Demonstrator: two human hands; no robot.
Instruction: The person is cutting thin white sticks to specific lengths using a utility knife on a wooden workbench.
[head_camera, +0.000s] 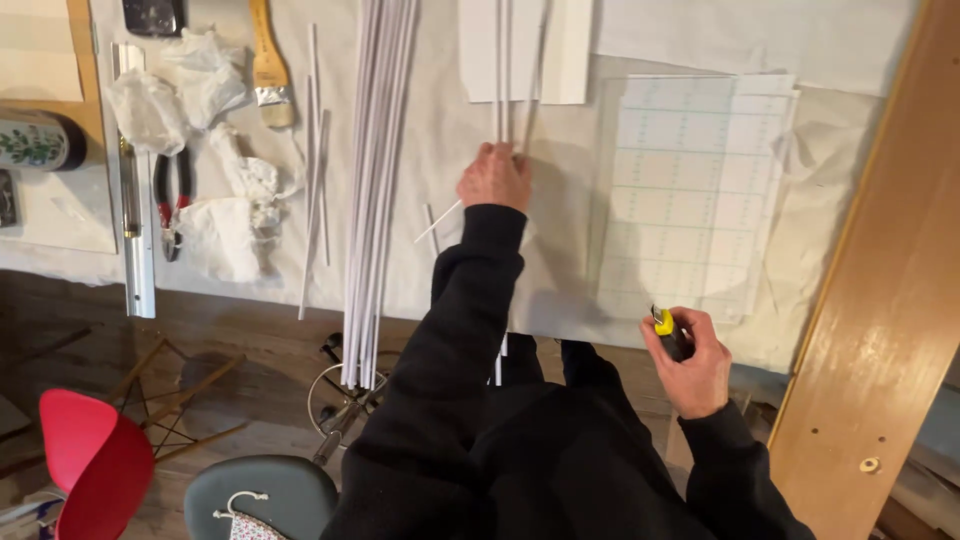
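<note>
My left hand (494, 177) rests on the white-covered table (440, 150), gripping two or three thin white sticks (503, 70) that run away from me toward a white sheet. One short stick (437, 222) pokes out sideways below the hand. My right hand (692, 362) is at the table's near edge, closed around a yellow and black utility knife (667, 330). Between the hands lies a clear gridded cutting sheet (690, 190). A long bundle of white sticks (377, 180) lies left of my left hand.
Crumpled white paper (215, 160), red-handled pliers (171, 200), a metal ruler (131, 190) and a paintbrush (268, 70) lie at the left. A wooden plank (880, 290) runs down the right. A red chair (95, 465) and a grey stool (260, 495) stand below.
</note>
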